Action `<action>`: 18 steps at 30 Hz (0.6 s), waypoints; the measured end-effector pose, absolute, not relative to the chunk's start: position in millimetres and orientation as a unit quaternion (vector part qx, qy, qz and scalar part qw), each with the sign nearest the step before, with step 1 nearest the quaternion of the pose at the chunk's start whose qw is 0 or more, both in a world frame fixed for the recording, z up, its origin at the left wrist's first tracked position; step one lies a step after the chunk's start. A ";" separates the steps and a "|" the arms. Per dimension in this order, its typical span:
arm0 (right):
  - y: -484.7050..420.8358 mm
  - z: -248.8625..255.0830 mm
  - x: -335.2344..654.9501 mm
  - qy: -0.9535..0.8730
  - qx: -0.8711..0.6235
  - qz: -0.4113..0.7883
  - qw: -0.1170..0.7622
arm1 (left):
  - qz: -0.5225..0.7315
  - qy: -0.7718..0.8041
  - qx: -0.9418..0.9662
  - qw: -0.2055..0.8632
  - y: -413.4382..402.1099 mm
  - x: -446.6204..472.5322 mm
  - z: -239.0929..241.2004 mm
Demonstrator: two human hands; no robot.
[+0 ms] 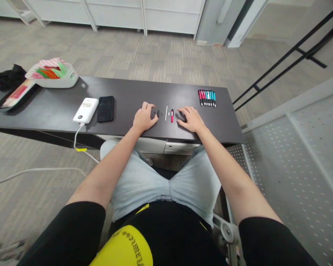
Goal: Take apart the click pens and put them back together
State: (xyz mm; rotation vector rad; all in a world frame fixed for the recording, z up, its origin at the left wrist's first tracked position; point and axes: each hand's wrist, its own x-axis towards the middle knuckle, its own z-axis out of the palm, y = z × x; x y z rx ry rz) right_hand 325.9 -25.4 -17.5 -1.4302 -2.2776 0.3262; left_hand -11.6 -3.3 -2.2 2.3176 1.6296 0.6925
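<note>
My left hand (144,117) rests on the dark table, thumb and fingers apart, beside a small black pen part (158,113). A thin white ink refill (166,113) lies upright in view between my hands. Right of it are a tiny pale piece (168,114) and a red pen barrel (172,115). My right hand (191,119) lies just right of the barrel, fingers curved and parted, with nothing visible between them. Beyond my right hand, a row of several red and teal pens (207,98) lies side by side.
Left on the table (122,87) are a black phone (106,109) and a white power bank (86,110) with a cable (75,138) hanging off the front edge. A white basket (63,82) of colourful items, a black tray (8,107) and a black cloth bundle (7,78) stand farther left.
</note>
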 end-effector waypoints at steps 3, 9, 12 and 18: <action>-28.5 -15.2 321.4 -0.842 -0.491 0.105 0.197 | 0.258 0.555 0.783 0.107 -5.8 -11.0 -2.4; -28.7 -15.8 317.9 -0.851 -0.484 0.092 0.182 | 0.251 0.514 0.814 0.101 -13.7 8.6 5.1; -27.7 -18.1 319.1 -0.846 -0.493 0.079 0.185 | 0.236 0.499 0.827 0.104 -9.2 27.1 11.3; -27.4 -21.4 319.1 -0.817 -0.536 0.078 0.196 | 0.194 0.509 0.834 0.094 7.0 49.9 24.2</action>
